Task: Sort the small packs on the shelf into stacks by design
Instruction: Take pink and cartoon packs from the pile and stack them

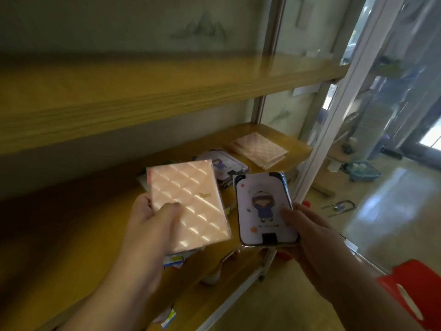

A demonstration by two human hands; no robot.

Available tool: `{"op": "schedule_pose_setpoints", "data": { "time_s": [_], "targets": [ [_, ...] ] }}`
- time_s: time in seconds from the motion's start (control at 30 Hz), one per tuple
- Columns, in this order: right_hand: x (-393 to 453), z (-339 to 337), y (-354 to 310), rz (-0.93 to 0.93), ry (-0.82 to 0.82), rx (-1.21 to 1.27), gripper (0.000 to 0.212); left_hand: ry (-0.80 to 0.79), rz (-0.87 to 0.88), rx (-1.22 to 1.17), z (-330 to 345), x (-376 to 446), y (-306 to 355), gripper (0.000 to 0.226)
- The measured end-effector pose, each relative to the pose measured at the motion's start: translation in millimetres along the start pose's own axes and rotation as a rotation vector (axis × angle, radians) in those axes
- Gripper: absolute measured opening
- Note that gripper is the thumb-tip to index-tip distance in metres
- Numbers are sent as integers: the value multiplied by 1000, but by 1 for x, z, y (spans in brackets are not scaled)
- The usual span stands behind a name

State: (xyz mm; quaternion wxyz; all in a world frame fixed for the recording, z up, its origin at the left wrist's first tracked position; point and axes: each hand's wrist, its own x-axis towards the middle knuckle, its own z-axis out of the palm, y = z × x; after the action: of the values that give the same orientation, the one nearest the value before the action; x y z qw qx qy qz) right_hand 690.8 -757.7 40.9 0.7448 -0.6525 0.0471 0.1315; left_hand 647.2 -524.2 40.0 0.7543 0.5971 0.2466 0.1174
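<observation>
gripping a pink pack (188,201), left hand (152,223); right hand (307,232) clasps cartoon pack (263,209) above wooden shelf (95,225).

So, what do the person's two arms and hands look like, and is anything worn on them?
Both forearms are bare as far as the picture shows: no sleeves, gloves or watch are visible. The left hand and the right hand show no rings that I can make out, though the picture is somewhat blurred, so small details may be missed.

Two hands (152,225), two held packs (191,201), two shelf stacks (259,149)
</observation>
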Motion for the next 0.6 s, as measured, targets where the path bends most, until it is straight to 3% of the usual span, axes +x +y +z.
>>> {"op": "schedule_pose_setpoints", "data": {
  "time_s": [0.23,0.6],
  "targets": [
    [80,-9,-6,-34,-8,-193,19,115,-4,-22,10,27,1,28],
    [232,12,-51,-199,-387,-570,17,397,59,-114,69,51,5,13]
  ]
}}
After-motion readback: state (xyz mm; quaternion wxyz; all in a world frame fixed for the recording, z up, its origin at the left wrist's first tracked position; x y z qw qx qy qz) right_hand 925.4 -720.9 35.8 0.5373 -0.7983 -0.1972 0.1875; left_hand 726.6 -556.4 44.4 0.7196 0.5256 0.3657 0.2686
